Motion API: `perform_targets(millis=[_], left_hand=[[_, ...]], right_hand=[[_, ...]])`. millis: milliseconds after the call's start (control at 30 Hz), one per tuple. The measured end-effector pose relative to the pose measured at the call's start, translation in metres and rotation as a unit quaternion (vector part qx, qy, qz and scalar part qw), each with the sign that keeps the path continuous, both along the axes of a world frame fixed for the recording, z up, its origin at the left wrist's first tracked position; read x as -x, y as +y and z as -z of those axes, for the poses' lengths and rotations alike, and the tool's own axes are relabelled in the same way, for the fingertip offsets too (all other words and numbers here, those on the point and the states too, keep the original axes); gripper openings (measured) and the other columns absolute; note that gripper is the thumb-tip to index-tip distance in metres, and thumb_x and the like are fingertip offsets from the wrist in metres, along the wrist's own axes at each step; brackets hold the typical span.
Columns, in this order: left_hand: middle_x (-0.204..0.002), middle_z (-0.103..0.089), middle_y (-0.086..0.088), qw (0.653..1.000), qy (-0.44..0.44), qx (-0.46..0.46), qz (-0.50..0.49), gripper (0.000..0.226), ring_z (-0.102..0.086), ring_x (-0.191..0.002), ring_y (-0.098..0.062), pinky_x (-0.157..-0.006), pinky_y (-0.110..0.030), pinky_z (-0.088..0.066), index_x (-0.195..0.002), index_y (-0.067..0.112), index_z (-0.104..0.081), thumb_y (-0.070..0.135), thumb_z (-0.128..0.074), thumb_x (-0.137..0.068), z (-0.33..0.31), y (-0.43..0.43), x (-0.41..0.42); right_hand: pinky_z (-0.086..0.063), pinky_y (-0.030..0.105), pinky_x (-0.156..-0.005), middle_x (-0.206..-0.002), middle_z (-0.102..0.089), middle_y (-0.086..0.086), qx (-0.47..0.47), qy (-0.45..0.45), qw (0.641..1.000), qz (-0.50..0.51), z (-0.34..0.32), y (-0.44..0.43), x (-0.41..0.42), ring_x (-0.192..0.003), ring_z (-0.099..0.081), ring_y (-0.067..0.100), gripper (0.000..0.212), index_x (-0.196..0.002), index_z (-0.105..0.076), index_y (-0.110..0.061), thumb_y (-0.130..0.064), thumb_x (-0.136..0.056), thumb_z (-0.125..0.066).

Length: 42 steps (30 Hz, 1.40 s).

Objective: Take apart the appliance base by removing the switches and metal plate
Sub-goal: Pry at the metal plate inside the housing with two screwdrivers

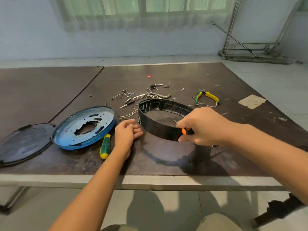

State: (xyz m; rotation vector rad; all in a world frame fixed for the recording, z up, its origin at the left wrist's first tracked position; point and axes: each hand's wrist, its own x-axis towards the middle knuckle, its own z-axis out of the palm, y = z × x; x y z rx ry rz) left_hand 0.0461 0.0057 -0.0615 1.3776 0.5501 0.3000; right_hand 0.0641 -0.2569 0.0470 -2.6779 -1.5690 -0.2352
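Observation:
A black plastic ring, the appliance base (156, 125), lies on the dark table (166, 164) at the centre. My right hand (202, 125) grips an orange-and-black screwdriver (186, 130) over the ring's near right wall. The tool's tip is hidden. My left hand (126, 134) rests on the table just left of the ring, fingers loosely curled, holding nothing. A round blue metal plate (70, 139) with a jagged middle hole lies to the left, leaning on a black round cover (23, 145).
A green-and-yellow screwdriver (105, 146) lies beside my left wrist. Several loose screws and metal clips (141, 95) are scattered behind the ring. Green-and-yellow pliers (208, 96) lie at the back right. A paper scrap (251, 101) sits far right.

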Motion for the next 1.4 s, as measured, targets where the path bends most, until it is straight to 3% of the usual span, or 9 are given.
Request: perform_targets(millis=[133,367,533,700,900,1000,1100,1200,1400], left_hand=[[-0.11,-0.069,-0.015,0.998,0.03,0.062,-0.001,0.035,-0.069,-0.097,-0.023,-0.071,-0.032,-0.057,-0.13,0.008,-0.056,0.028,-0.038,-0.108,-0.006,0.029,0.029],[-0.149,-0.049,-0.013,0.999,0.03,-0.002,0.029,0.056,-0.05,-0.135,-0.026,-0.115,-0.041,-0.04,-0.153,0.011,-0.035,0.045,-0.029,-0.109,-0.009,0.036,0.059],[-0.114,-0.061,0.002,0.993,0.022,-0.099,0.064,0.028,-0.058,-0.107,-0.013,-0.095,-0.033,-0.046,-0.096,0.028,-0.055,0.038,-0.031,-0.106,0.0,0.03,0.066],[-0.15,-0.049,-0.002,0.944,0.037,-0.317,0.081,0.048,-0.044,-0.138,-0.018,-0.112,-0.033,-0.032,-0.149,0.022,-0.043,0.043,-0.034,-0.107,0.013,0.025,0.062],[-0.153,-0.047,-0.005,0.918,0.002,-0.395,0.04,0.052,-0.043,-0.141,-0.019,-0.112,-0.034,-0.035,-0.154,0.017,-0.035,0.034,-0.045,-0.106,0.024,0.021,0.057],[-0.151,-0.05,-0.005,0.908,-0.007,-0.419,0.026,0.051,-0.046,-0.139,-0.018,-0.109,-0.031,-0.036,-0.153,0.018,-0.036,0.034,-0.045,-0.106,0.028,0.018,0.058],[-0.149,-0.051,-0.003,0.907,-0.008,-0.421,0.014,0.049,-0.047,-0.137,-0.017,-0.107,-0.03,-0.037,-0.152,0.02,-0.037,0.037,-0.041,-0.106,0.028,0.016,0.059],[-0.147,-0.053,-0.002,0.903,-0.007,-0.43,0.008,0.046,-0.049,-0.135,-0.016,-0.108,-0.032,-0.039,-0.15,0.019,-0.041,0.035,-0.041,-0.107,0.027,0.014,0.061],[-0.14,-0.058,0.001,0.899,-0.006,-0.438,-0.008,0.042,-0.047,-0.12,-0.002,-0.099,-0.023,-0.037,-0.146,0.021,-0.045,0.033,-0.042,-0.107,0.028,0.014,0.058]], right_hand=[[-0.022,0.03,-0.055,-0.06,-0.035,-0.013,0.032,-0.019,0.998,-0.047,0.018,0.031,0.027,-0.067,-0.048,0.022,0.037,-0.073,-0.042,-0.029,-0.047,-0.089,-0.07],[-0.026,0.03,-0.058,-0.07,-0.057,-0.004,0.056,-0.032,0.996,-0.053,0.045,0.051,0.053,-0.074,-0.063,0.027,0.031,-0.075,-0.044,-0.029,-0.041,-0.091,-0.067],[-0.03,0.031,-0.06,-0.081,-0.069,0.001,0.076,-0.039,0.996,-0.026,0.059,0.059,0.049,-0.082,-0.067,0.031,0.016,-0.084,-0.061,-0.025,-0.039,-0.092,-0.066],[-0.043,0.031,-0.069,-0.1,-0.074,-0.003,0.075,-0.024,0.997,0.01,0.066,0.063,0.028,-0.097,-0.069,0.024,0.018,-0.11,-0.068,-0.028,-0.04,-0.098,-0.062],[-0.055,0.038,-0.076,-0.108,-0.068,-0.001,-0.111,0.031,0.993,0.01,0.062,0.054,0.015,-0.088,-0.068,0.021,0.032,-0.122,-0.064,-0.022,-0.044,-0.1,-0.06],[-0.04,0.032,-0.059,-0.073,-0.063,-0.003,-0.318,0.063,0.939,0.116,0.058,0.042,0.009,-0.062,-0.055,0.014,0.025,-0.094,-0.061,-0.021,-0.044,-0.095,-0.067],[-0.044,0.034,-0.065,-0.086,-0.058,-0.003,-0.435,0.235,0.801,0.337,0.047,0.036,-0.012,-0.072,-0.055,0.013,0.031,-0.109,-0.044,-0.022,-0.039,-0.094,-0.065],[-0.044,0.034,-0.057,-0.087,-0.045,0.007,-0.464,0.438,0.662,0.393,0.043,0.036,-0.028,-0.069,-0.047,0.019,0.039,-0.125,-0.027,-0.017,-0.019,-0.097,-0.054],[-0.053,0.033,-0.066,-0.097,-0.051,0.008,-0.437,0.44,0.645,0.446,0.071,0.032,-0.05,-0.079,-0.055,0.018,0.038,-0.138,-0.037,-0.015,-0.002,-0.103,-0.047]])
